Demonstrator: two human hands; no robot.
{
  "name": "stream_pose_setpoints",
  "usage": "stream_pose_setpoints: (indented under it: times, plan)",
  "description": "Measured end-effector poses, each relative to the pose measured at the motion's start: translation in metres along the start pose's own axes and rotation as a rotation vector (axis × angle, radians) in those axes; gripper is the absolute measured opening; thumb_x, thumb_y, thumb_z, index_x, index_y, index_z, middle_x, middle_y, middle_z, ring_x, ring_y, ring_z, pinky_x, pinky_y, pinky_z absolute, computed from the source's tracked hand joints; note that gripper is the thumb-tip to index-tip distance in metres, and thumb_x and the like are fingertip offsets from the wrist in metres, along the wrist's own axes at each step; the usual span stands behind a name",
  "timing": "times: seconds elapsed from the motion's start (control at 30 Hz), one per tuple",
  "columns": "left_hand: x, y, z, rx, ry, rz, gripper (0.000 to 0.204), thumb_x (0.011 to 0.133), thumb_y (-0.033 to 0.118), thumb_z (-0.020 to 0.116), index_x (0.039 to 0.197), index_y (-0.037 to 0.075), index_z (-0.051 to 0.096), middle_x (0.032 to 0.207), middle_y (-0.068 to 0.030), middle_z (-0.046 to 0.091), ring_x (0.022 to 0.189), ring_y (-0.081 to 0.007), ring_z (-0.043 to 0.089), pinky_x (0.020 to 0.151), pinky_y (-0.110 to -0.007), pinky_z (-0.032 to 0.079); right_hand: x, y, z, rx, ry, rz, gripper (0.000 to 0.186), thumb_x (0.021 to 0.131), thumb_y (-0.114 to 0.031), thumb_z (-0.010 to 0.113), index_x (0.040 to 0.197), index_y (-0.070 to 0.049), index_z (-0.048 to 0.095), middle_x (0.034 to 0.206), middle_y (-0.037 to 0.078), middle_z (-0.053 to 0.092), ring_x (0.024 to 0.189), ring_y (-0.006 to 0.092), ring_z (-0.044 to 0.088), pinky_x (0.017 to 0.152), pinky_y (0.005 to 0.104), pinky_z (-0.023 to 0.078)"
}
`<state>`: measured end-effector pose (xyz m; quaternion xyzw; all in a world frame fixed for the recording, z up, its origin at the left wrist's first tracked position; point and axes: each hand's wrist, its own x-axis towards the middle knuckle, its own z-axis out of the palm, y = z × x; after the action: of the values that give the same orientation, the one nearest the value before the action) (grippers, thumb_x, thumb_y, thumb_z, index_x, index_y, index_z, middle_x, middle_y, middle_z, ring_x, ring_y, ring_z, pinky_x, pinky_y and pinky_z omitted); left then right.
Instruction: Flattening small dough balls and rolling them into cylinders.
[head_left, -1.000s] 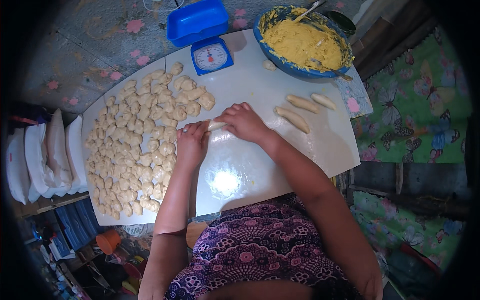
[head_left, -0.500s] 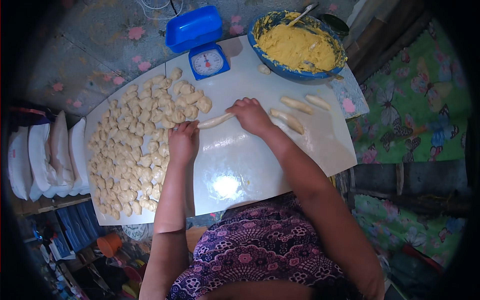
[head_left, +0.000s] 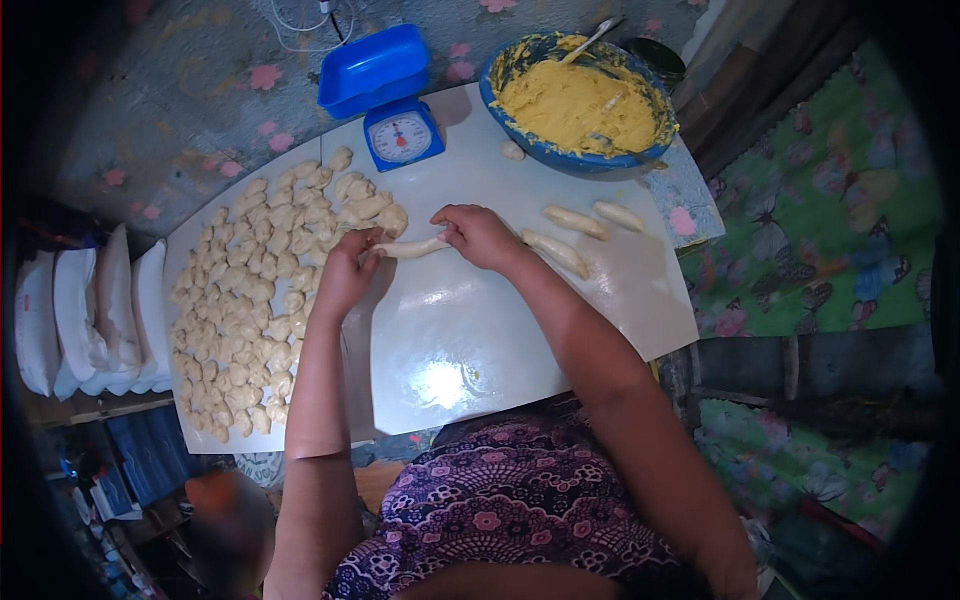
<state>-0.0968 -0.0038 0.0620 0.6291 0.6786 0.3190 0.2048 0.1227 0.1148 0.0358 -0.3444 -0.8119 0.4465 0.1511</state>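
A long pale roll of dough (head_left: 415, 248) stretches between my two hands over the white tabletop. My left hand (head_left: 350, 270) pinches its left end, beside the pieces of dough. The thumb and fingers of my right hand (head_left: 482, 238) close on its other end. Just right of that hand lie three filled-looking dough rolls: a near one (head_left: 555, 252), a middle one (head_left: 576, 222) and a far one (head_left: 619, 216). Many small dough lumps (head_left: 240, 320) cover the left side of the table.
A blue basin (head_left: 540, 150) of yellow filling, with spoons in it, stands at the far right. A blue kitchen scale (head_left: 403, 135) sits at the back, its blue tray (head_left: 375, 70) behind. A single dough ball (head_left: 512, 150) lies by the basin. White sacks (head_left: 80, 310) stand left.
The view has shifted slightly. My fingers have gone from lying flat over the roll to pinching its ends, and the right thumb now shows.
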Motion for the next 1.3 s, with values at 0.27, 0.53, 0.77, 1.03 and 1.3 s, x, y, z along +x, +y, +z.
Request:
stream_pose_setpoints:
  times: [0.27, 0.53, 0.77, 1.03, 1.3]
  plan:
    - [0.026, 0.035, -0.003, -0.2, -0.107, -0.103, 0.018, 0.086, -0.002, 0.058, 0.104, -0.003, 0.062, 0.099, -0.0072, 0.058, 0.087, -0.015, 0.061, 0.077, -0.026, 0.049, -0.006, -0.017, 0.033, -0.304, 0.127, -0.204, 0.054, 0.075, -0.029, 0.074, 0.122, -0.013, 0.055, 0.112, 0.006, 0.062, 0.11, 0.0252, 0.054, 0.091, 0.045, 0.039]
    - [0.044, 0.135, 0.032, -0.565, -0.192, -0.011, 0.017, 0.084, 0.002, 0.062, 0.099, -0.004, 0.064, 0.095, -0.0084, 0.06, 0.081, -0.0153, 0.063, 0.071, -0.027, 0.052, -0.113, -0.002, -0.053, 0.649, 0.139, -0.121, 0.037, 0.088, -0.008, 0.064, 0.124, -0.005, 0.052, 0.108, 0.006, 0.059, 0.097, 0.0136, 0.057, 0.085, 0.0295, 0.047]
    - [0.083, 0.192, 0.166, -0.685, -0.603, -0.124, 0.017, 0.085, 0.009, 0.063, 0.098, -0.002, 0.064, 0.087, -0.0103, 0.066, 0.07, -0.0172, 0.065, 0.067, -0.028, 0.053, -0.222, 0.057, -0.141, 0.549, 0.479, 0.452, 0.031, 0.084, -0.01, 0.069, 0.113, -0.003, 0.06, 0.101, 0.003, 0.061, 0.089, 0.0109, 0.057, 0.075, 0.0265, 0.047]
    - [0.077, 0.174, 0.186, 0.024, -0.15, 0.264, 0.021, 0.077, 0.011, 0.066, 0.097, 0.006, 0.068, 0.101, -0.0112, 0.062, 0.086, -0.0318, 0.062, 0.075, -0.039, 0.05, -0.224, 0.099, -0.13, -0.405, 0.88, 0.335, 0.032, 0.076, -0.014, 0.072, 0.107, -0.009, 0.065, 0.103, 0.01, 0.061, 0.09, 0.0283, 0.058, 0.081, 0.0376, 0.045]
    - [0.094, 0.152, 0.187, 0.221, -0.303, 0.418, 0.038, 0.076, 0.018, 0.069, 0.113, 0.012, 0.065, 0.109, -0.0061, 0.061, 0.11, -0.0257, 0.054, 0.093, -0.041, 0.038, -0.197, 0.09, -0.132, -0.572, 0.547, 0.269, 0.039, 0.074, -0.024, 0.074, 0.109, -0.01, 0.065, 0.105, 0.01, 0.061, 0.103, 0.031, 0.055, 0.093, 0.0427, 0.039]
